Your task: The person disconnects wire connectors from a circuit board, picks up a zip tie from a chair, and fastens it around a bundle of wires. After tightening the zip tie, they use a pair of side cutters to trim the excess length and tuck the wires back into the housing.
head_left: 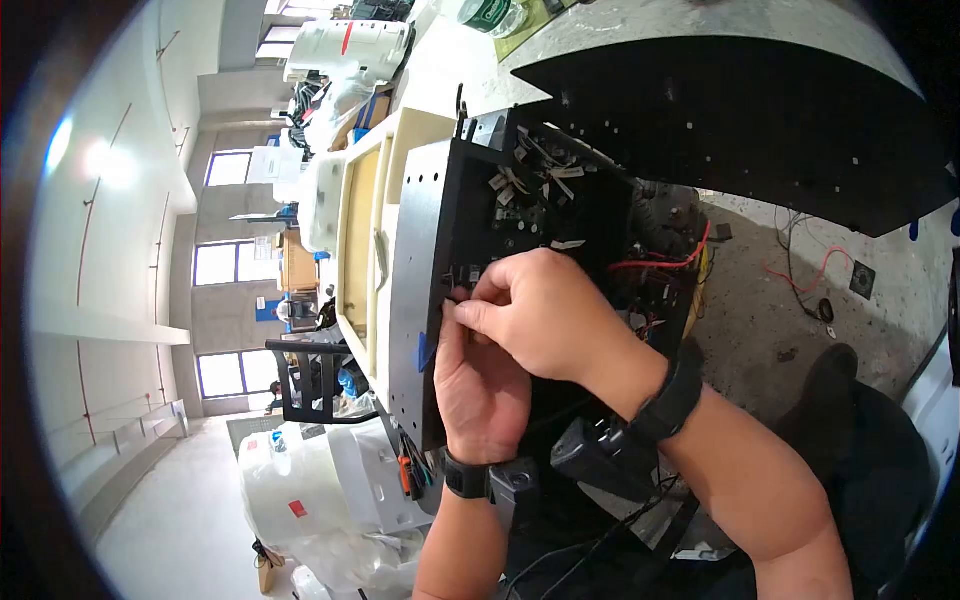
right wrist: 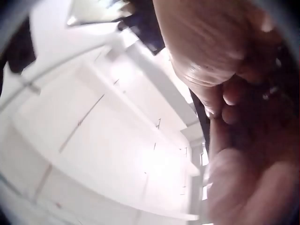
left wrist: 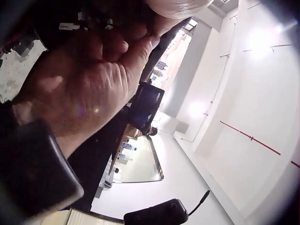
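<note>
A black metal case (head_left: 425, 200) with a row of holes along its edge stands open, showing a circuit board (head_left: 515, 215) and white-tagged wires (head_left: 565, 172). My left hand (head_left: 485, 395), palm partly visible, reaches inside the case wall, its thumb along the edge beside a blue piece (head_left: 423, 352). From the other side my right hand (head_left: 550, 315) comes in with bent fingers, its thumb and fingertips meeting the left thumb tip. Both wrist views show the left hand (left wrist: 89, 84) (right wrist: 248, 187) and right hand (left wrist: 178, 7) (right wrist: 206, 42) touching; anything between the fingertips is hidden.
A large black panel (head_left: 720, 125) extends beyond the case, near a bottle (head_left: 490, 14). Red cable (head_left: 680, 262) runs at the case's far side. A cream frame (head_left: 385, 200) adjoins the case. Orange-handled tools (head_left: 406, 476) and wrapped white equipment (head_left: 300, 490) lie beside it.
</note>
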A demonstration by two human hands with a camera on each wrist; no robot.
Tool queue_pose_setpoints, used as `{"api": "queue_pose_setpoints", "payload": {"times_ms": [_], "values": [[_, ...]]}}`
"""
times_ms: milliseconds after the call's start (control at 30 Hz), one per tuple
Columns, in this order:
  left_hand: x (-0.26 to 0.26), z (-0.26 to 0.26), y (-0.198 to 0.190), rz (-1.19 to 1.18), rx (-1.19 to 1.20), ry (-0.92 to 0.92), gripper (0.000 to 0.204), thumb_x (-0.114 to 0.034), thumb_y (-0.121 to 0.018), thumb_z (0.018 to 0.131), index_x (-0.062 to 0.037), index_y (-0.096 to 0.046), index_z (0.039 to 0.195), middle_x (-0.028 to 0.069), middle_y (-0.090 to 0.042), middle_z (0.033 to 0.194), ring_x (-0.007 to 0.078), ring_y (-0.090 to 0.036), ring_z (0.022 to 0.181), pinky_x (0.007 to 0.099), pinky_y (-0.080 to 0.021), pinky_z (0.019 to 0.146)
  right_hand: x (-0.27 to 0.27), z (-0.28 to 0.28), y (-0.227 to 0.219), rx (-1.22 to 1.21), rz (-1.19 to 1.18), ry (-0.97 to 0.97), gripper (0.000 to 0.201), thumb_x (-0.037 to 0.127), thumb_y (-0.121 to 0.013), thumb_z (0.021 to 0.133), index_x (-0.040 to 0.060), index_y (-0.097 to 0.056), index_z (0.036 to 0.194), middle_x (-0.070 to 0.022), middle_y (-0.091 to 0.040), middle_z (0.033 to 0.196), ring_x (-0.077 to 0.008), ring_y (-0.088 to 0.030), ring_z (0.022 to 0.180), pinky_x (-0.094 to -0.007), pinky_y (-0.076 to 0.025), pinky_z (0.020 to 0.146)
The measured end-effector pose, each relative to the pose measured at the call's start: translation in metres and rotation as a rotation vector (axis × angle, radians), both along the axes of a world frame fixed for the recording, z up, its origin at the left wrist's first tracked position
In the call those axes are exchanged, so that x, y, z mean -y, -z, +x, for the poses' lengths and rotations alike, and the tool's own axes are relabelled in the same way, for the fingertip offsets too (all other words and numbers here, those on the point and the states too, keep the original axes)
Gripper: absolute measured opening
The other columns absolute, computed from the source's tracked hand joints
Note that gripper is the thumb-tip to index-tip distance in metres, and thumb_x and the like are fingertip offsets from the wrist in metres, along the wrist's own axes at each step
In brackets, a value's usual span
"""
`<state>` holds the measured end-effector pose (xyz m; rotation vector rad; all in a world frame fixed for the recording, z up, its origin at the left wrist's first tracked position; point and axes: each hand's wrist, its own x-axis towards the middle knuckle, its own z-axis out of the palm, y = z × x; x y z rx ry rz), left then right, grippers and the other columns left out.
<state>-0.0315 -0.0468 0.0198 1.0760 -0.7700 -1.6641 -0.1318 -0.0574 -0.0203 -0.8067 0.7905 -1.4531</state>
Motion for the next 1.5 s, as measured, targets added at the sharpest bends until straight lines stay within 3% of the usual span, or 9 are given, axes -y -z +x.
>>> {"api": "queue_pose_setpoints", "payload": {"times_ms": [67, 200, 433, 667, 767, 933, 1133, 1300, 1500], "values": [[-0.001, 0.010, 0.002, 0.024, -0.035, 0.028, 0.027, -0.029, -0.047, 0.095, -0.0086, -0.056, 0.110, 0.0033, -0.059, 0.111, 0.0173, -0.053, 0.107, 0.0340, -0.038, 0.096, -0.003, -0.003, 0.000, -0.682, -0.309, 0.462, 0.011, 0.014, -0.062, 0.076, 0.0049, -0.062, 0.069, -0.0029, -0.060, 0.063, -0.0165, -0.058, 0.056, -0.0301, -0.045, 0.051], [-0.005, 0.000, -0.003, 0.084, 0.035, -0.044, 0.029, -0.032, -0.045, 0.095, -0.0090, -0.057, 0.109, 0.0022, -0.060, 0.108, 0.0165, -0.055, 0.102, 0.0337, -0.040, 0.093, -0.010, -0.017, -0.008, -1.042, -0.567, 0.553, 0.003, 0.014, -0.061, 0.067, 0.0114, -0.063, 0.067, -0.0018, -0.060, 0.068, -0.0159, -0.063, 0.067, -0.0274, -0.051, 0.055], [-0.001, -0.003, 0.001, 0.081, 0.007, -0.065, 0.025, -0.030, -0.050, 0.094, -0.0092, -0.059, 0.105, 0.0022, -0.061, 0.104, 0.0145, -0.055, 0.098, 0.0325, -0.042, 0.089, -0.008, -0.013, 0.010, -0.956, -0.610, 0.607, 0.007, 0.014, -0.063, 0.068, 0.0081, -0.060, 0.068, -0.0034, -0.055, 0.066, -0.0189, -0.059, 0.064, -0.0305, -0.047, 0.053], [0.004, -0.002, 0.003, -0.072, 0.126, -0.047, 0.018, -0.024, -0.055, 0.092, -0.0089, -0.061, 0.099, 0.0014, -0.062, 0.096, 0.0130, -0.054, 0.093, 0.0290, -0.038, 0.089, -0.007, -0.011, 0.016, -0.121, -0.025, 0.147, 0.026, 0.026, -0.065, 0.076, 0.0010, -0.068, 0.077, -0.0174, -0.064, 0.070, -0.0331, -0.063, 0.064, -0.0359, -0.050, 0.060], [0.003, 0.001, 0.002, -0.006, 0.115, -0.054, 0.018, -0.025, -0.055, 0.092, -0.0090, -0.061, 0.099, 0.0019, -0.062, 0.095, 0.0130, -0.054, 0.094, 0.0285, -0.039, 0.088, -0.007, -0.008, 0.010, -0.168, -0.142, 0.237, 0.019, 0.016, -0.067, 0.078, -0.0026, -0.067, 0.082, -0.0135, -0.066, 0.072, -0.0187, -0.064, 0.065, -0.0283, -0.049, 0.061], [0.000, -0.008, -0.004, 0.000, 0.128, -0.113, 0.021, -0.027, -0.052, 0.093, -0.0094, -0.058, 0.102, 0.0014, -0.060, 0.094, 0.0128, -0.053, 0.085, 0.0270, -0.042, 0.078, -0.006, -0.008, 0.006, -0.285, -0.381, 0.389, 0.018, 0.016, -0.067, 0.080, -0.0020, -0.067, 0.083, -0.0103, -0.066, 0.070, -0.0160, -0.062, 0.061, -0.0259, -0.048, 0.055], [-0.004, -0.003, -0.002, 0.019, 0.096, -0.001, 0.022, -0.032, -0.046, 0.095, -0.0123, -0.054, 0.089, -0.0045, -0.043, 0.070, 0.0110, -0.042, 0.063, 0.0287, -0.039, 0.058, -0.009, -0.010, 0.004, 0.372, 0.169, -0.229, 0.034, 0.030, -0.064, 0.083, -0.0025, -0.066, 0.074, -0.0058, -0.061, 0.061, -0.0119, -0.054, 0.049, -0.0261, -0.041, 0.045], [-0.001, 0.005, 0.005, -0.043, 0.058, 0.077, 0.022, -0.031, -0.046, 0.095, -0.0109, -0.055, 0.092, -0.0045, -0.048, 0.073, 0.0099, -0.045, 0.066, 0.0282, -0.041, 0.061, -0.006, -0.006, 0.002, 0.365, 0.141, -0.218, 0.029, 0.025, -0.065, 0.081, -0.0033, -0.066, 0.075, -0.0084, -0.062, 0.062, -0.0138, -0.056, 0.052, -0.0286, -0.043, 0.047], [0.000, 0.000, 0.003, 0.020, -0.054, 0.017, 0.031, -0.030, -0.047, 0.095, -0.0076, -0.053, 0.115, 0.0064, -0.056, 0.113, 0.0178, -0.052, 0.107, 0.0350, -0.041, 0.093, -0.007, -0.008, -0.002, -0.513, -0.273, 0.328, 0.013, 0.013, -0.063, 0.073, 0.0011, -0.061, 0.075, -0.0108, -0.062, 0.069, -0.0271, -0.062, 0.066, -0.0371, -0.048, 0.058]]}}
